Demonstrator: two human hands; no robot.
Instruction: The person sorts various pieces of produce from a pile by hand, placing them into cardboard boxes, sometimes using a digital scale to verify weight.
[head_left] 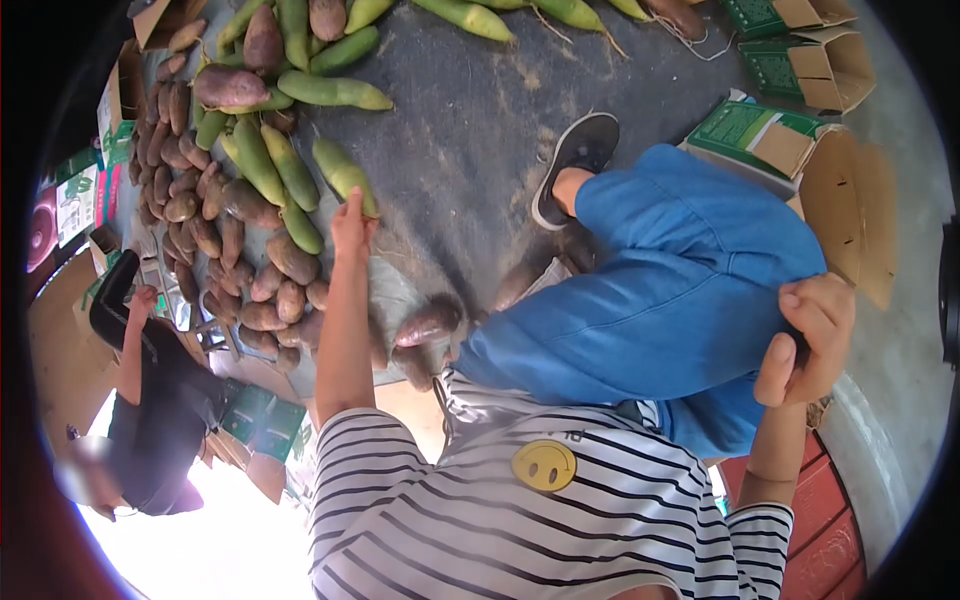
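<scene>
My left hand [352, 232] is stretched forward over the dark ground sheet, its fingers closed on the near, pale end of a green radish [338, 168]. That radish lies a little apart from several other green radishes [258, 160]. A large purple-skinned sweet potato [230, 87] rests on top of them. My right hand [818, 335] is by my knee, in blue trousers [650, 310]. Its fingers are loosely curled and apart from the thumb, with nothing visible between them.
Many brown sweet potatoes [205, 235] cover the ground on the left. Larger ones [428, 322] lie near my lap. Green cardboard boxes [745, 135] stand on the right. Another person [165, 390] in dark clothes sits at left. A red crate [815, 520] is behind my right arm.
</scene>
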